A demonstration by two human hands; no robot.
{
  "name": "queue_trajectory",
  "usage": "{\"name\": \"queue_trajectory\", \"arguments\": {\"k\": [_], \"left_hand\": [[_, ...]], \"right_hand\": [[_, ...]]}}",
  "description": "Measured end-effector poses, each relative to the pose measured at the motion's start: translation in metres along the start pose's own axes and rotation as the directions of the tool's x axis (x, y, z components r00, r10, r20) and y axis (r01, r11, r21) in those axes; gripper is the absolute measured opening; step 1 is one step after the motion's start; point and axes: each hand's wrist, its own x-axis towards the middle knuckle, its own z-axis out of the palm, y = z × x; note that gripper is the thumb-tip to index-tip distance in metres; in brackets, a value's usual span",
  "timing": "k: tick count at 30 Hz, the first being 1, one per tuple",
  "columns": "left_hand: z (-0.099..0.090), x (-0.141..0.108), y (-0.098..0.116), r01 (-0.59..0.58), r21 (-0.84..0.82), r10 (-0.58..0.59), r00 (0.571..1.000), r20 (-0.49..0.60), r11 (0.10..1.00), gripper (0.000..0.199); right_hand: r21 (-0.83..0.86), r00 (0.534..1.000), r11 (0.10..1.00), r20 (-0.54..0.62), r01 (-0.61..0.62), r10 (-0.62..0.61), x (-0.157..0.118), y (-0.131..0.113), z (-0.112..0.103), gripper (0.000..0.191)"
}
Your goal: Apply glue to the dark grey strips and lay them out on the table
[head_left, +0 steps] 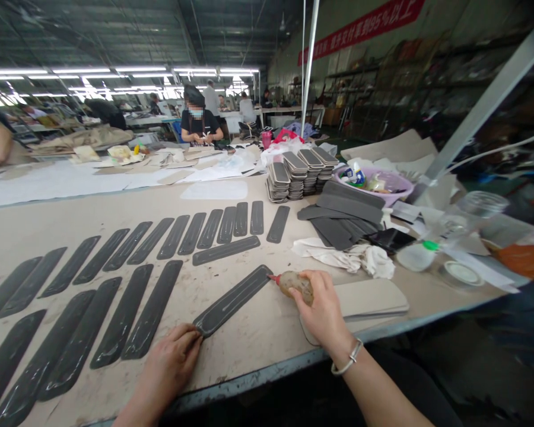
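Observation:
My right hand [323,305] is wrapped round a squeeze glue bottle [293,286] with a red nozzle, whose tip is at the far right end of a dark grey strip [234,299]. A glossy line of glue runs along that strip. My left hand [178,356] pinches the strip's near left end against the table. Several more dark strips [155,308] with shiny glue on them lie in rows to the left. Beside my right hand lies a stack of beige rounded panels [369,296].
Stacked grey pads [296,172], loose dark pieces [347,213], a crumpled white cloth [347,256] and a purple basin [378,184] stand at the right. A green-capped bottle [416,256] is near the edge. A masked person [200,121] works across the table. A metal pole [485,107] slants at right.

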Motion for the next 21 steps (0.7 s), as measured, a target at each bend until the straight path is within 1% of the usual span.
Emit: {"name": "queue_trajectory", "arguments": {"k": [2,5,8,10,13,16,19,21], "left_hand": [[0.0,0.0,0.001,-0.003,0.014,0.003,1.0,0.007,1.0,0.024],[-0.002,-0.001,0.005,-0.009,0.053,0.008,1.0,0.014,0.999,0.023],[-0.009,0.003,0.008,-0.027,0.102,0.025,0.999,0.022,0.994,0.025],[-0.016,0.012,0.006,-0.04,0.141,0.036,0.999,0.032,0.989,0.026],[-0.028,0.037,-0.007,-0.062,0.195,0.048,0.996,0.078,0.979,0.028],[-0.035,0.067,-0.029,-0.108,0.202,0.078,0.985,0.153,0.973,0.03],[-0.031,0.093,-0.05,-0.132,0.18,0.089,0.97,0.225,0.975,0.032],[-0.025,0.106,-0.06,-0.125,0.18,0.075,0.962,0.262,0.976,0.034]], "right_hand": [[0.039,0.999,0.999,0.033,-0.026,0.025,-0.001,-0.004,-0.002,0.024],[0.123,0.992,0.985,0.048,-0.121,0.116,0.001,-0.009,-0.006,0.026],[0.181,0.979,0.964,-0.019,-0.196,0.203,0.007,-0.01,-0.012,0.032],[0.196,0.97,0.957,-0.071,-0.215,0.232,0.011,-0.01,-0.018,0.034],[0.222,0.963,0.95,-0.107,-0.219,0.247,0.014,-0.008,-0.024,0.035],[0.248,0.963,0.946,-0.113,-0.21,0.244,0.014,-0.006,-0.027,0.035],[0.263,0.96,0.941,-0.124,-0.211,0.25,0.015,-0.004,-0.028,0.035],[0.27,0.955,0.938,-0.135,-0.219,0.262,0.017,-0.002,-0.031,0.035]]}}
